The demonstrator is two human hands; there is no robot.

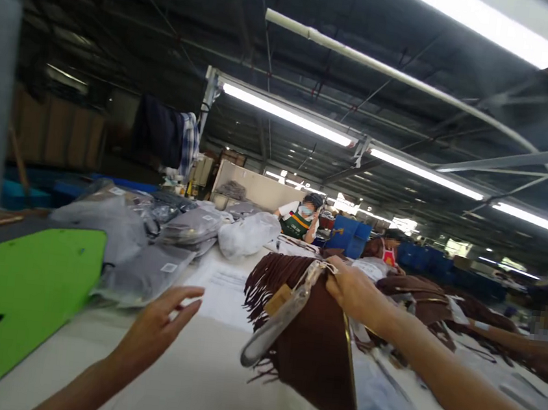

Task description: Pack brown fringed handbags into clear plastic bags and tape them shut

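Observation:
A dark brown fringed bag (320, 347) hangs tilted over the white table (177, 377), its top corner gripped by my right hand (350, 291). A grey strap in clear plastic (275, 326) and a small tan tag (278, 299) dangle at its front, over the fringe. My left hand (161, 323) is raised left of the bag, thumb and fingers apart, with nothing in it.
Plastic-wrapped grey items (149, 273) lie at the left behind a green board (23, 302). More brown fringed pieces (416, 292) are piled at the right, near another person's arm (500, 336). A person in a green apron (296, 223) is across the table.

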